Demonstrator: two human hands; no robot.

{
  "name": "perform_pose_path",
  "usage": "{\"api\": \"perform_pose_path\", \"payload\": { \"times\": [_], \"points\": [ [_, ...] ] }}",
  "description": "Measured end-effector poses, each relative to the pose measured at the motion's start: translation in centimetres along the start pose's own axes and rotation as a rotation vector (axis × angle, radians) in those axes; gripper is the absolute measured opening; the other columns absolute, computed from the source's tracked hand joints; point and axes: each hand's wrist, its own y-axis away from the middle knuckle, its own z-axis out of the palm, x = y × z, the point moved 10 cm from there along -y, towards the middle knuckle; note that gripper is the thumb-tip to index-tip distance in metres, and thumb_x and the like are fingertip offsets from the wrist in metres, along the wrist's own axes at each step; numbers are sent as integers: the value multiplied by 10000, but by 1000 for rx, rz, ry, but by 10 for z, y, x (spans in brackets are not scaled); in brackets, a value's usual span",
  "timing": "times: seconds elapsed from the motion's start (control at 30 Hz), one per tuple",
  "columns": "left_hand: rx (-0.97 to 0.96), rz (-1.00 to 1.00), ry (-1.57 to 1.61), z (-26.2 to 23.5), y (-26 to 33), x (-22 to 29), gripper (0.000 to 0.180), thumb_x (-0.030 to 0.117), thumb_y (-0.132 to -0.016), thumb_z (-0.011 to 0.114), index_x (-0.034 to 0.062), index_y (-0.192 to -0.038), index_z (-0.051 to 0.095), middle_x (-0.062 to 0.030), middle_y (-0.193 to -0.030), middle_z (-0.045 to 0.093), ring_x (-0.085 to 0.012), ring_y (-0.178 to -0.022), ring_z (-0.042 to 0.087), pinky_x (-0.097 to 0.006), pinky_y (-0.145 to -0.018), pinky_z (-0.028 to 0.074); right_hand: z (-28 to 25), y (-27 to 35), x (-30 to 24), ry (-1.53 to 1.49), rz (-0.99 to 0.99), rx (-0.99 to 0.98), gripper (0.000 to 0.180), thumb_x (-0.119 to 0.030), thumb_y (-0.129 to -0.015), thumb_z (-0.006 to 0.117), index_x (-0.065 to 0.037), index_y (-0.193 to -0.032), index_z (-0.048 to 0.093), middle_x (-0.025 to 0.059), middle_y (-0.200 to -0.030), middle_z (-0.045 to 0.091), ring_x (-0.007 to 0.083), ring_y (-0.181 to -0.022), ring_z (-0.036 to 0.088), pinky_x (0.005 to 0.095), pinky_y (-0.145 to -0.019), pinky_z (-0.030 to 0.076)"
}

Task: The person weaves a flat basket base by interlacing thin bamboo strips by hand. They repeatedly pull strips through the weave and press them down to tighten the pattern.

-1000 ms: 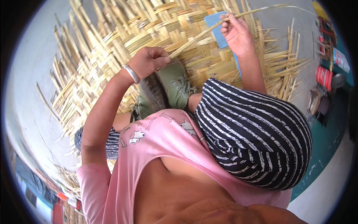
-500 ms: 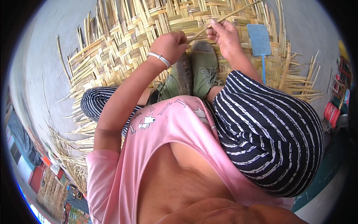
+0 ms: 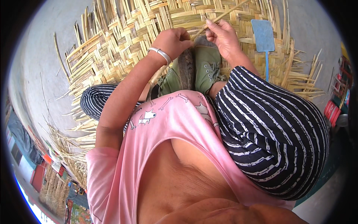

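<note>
A narrow straw-coloured strip [image 3: 228,12] runs slantwise over a partly woven mat [image 3: 128,41], rising from my left hand toward the far right. My right hand [image 3: 224,38] pinches the strip between thumb and fingers. At its lower end my left hand [image 3: 170,42], with a white band on the wrist, is closed around it; the fingertips are turned away and partly hidden. Both hands are above the mat, just beyond the toes of my green shoes [image 3: 206,67], which rest on the weave. Long unwoven strip ends stick out along the mat's sides.
A blue fly swatter [image 3: 263,35] lies on the mat right of my right hand. Loose strips [image 3: 69,153] are heaped on the grey floor at the left. A red container [image 3: 331,113] stands at the far right.
The view has shifted slightly. Both hands keep their hold on the strip, and its far end reaches a little less to the right.
</note>
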Motion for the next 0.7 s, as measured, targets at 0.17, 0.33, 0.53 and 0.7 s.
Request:
{"api": "perform_pose_path", "payload": {
  "times": [0.17,0.33,0.53,0.7],
  "points": [
    [-118,-150,395,16,-17,-13,276,259,-889,829,20,-982,725,-33,-785,704,-104,-687,648,-271,-633,528,28,13,0,62,0,-122,196,-212,-995,717,-80,-1133,675,-17,-929,667,65,-762,619,213,-687,508],
    [-157,-178,506,24,-15,-19,268,257,-888,834,34,-970,710,-16,-751,672,-98,-648,628,-257,-588,505,26,14,1,144,-13,-95,216,-226,-987,731,-79,-1137,681,-32,-889,658,52,-748,608,207,-680,501],
    [-115,-119,384,24,-18,-18,254,248,-892,828,56,-924,664,-12,-739,659,-94,-636,611,-250,-569,488,17,11,13,193,30,-80,203,-243,-980,741,-79,-1080,678,-34,-843,634,44,-706,568,208,-656,478],
    [-335,-170,506,33,-15,-19,265,276,-898,826,73,-903,656,1,-752,653,-84,-640,594,-241,-562,474,23,16,17,140,124,-155,202,-242,-985,733,-80,-1090,673,-45,-834,615,45,-706,557,211,-654,464]
  ]
}}
